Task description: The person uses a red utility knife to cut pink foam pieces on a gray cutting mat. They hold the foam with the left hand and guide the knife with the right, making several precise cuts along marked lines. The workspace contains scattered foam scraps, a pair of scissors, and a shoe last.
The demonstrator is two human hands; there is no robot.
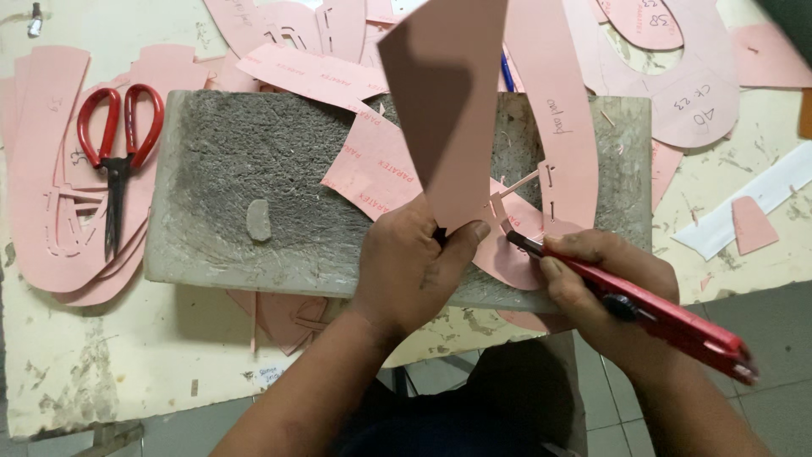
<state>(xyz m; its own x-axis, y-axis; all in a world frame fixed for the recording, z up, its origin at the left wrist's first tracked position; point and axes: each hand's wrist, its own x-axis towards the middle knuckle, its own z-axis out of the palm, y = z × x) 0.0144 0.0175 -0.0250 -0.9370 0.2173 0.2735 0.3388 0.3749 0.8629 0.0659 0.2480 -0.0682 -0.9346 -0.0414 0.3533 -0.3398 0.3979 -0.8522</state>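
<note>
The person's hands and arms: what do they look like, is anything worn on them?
Both are bare. The left hand and right hand wear no gloves, and no rings, watch or bracelets show. The forearms are uncovered right down to the bottom of the picture, with no sleeve in sight. The left hand has a few small dark smudges on its back.

One pair of scissors point(118, 148), one utility knife point(643, 313), one cutting slab point(254, 169).

I note red-handled scissors point(117, 161) at 9 o'clock, lying shut on stacked pink cut-outs point(46, 169). A small grey scrap point(258, 220) sits left of centre. White strip point(744, 207) at 3 o'clock.
</note>
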